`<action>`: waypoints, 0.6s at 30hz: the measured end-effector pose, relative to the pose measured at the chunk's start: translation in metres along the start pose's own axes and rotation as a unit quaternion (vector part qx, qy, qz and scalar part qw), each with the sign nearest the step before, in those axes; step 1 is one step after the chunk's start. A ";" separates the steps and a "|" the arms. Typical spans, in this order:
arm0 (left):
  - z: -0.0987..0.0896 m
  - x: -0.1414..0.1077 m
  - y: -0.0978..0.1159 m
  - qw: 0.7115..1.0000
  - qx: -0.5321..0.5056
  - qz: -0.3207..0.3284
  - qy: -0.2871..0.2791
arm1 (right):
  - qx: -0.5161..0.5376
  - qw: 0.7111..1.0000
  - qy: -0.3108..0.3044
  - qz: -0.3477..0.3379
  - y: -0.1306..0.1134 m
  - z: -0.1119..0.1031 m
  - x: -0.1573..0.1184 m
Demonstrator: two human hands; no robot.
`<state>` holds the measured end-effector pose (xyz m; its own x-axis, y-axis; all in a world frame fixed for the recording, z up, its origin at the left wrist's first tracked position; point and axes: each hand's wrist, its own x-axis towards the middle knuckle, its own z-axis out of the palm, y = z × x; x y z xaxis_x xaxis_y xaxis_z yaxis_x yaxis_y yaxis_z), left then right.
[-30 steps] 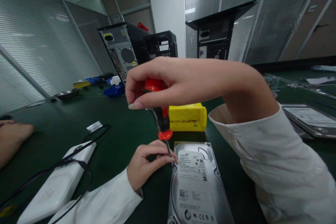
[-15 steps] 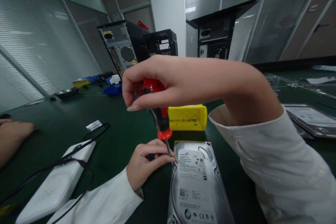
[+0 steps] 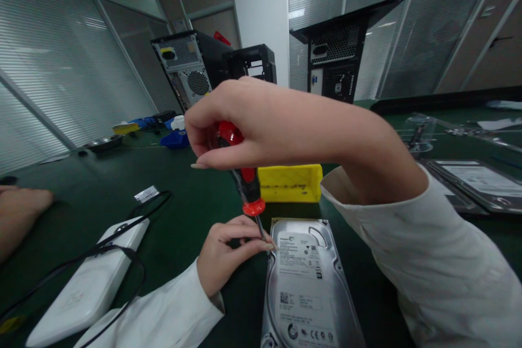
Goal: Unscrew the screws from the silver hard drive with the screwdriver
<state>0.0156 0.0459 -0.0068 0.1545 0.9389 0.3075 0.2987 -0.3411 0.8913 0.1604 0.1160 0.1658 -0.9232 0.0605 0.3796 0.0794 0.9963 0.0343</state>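
Note:
In the head view my right hand (image 3: 248,119) is wrapped round the red and black handle of a screwdriver (image 3: 248,187), which points down and slightly to the right. Its thin metal shaft ends at the upper left edge of a silver hard drive (image 3: 299,277) lying label up on the table. Thumb and fingers of my left hand (image 3: 230,253) pinch together round the lower end of the shaft, beside the drive's edge. Any screw under the tip is hidden by these fingers.
A yellow bin (image 3: 291,184) stands behind the drive. At left lie a white power bank (image 3: 85,288) with a black cable and another person's hand (image 3: 24,206). More hard drives (image 3: 485,185) are at right. Computer cases (image 3: 191,68) stand at the back.
My right hand has turned slightly with the screwdriver, its wrist and forearm shifting a little left. The screwdriver handle leans slightly more left. My left hand and the hard drive have stayed nearly still.

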 end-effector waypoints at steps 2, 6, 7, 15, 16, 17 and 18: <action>0.001 0.000 0.001 1.000 -0.001 -0.007 0.009 | -0.016 1.000 0.005 0.006 -0.001 0.001 0.001; 0.002 0.000 0.001 0.999 0.017 -0.023 0.021 | -0.041 0.999 0.020 0.013 -0.003 0.004 0.003; 0.002 0.000 0.001 0.999 0.024 -0.029 0.024 | -0.042 0.999 0.023 0.013 -0.003 0.004 0.003; 0.004 0.000 0.000 0.997 0.044 -0.042 0.050 | -0.044 0.998 0.028 0.025 -0.005 0.003 0.002; 0.005 0.000 0.000 0.997 0.046 -0.042 0.054 | -0.044 0.998 0.030 0.023 -0.005 0.004 0.002; 0.005 0.000 0.000 0.996 0.049 -0.042 0.059 | -0.043 0.998 0.030 0.021 -0.004 0.004 0.002; 0.005 0.000 0.000 0.996 0.052 -0.041 0.063 | -0.044 0.998 0.030 0.019 -0.004 0.004 0.002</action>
<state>0.0204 0.0458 -0.0086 0.0073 0.9599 0.2801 0.4025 -0.2592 0.8780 0.1563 0.1122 0.1627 -0.8946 0.0922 0.4373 0.1499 0.9837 0.0992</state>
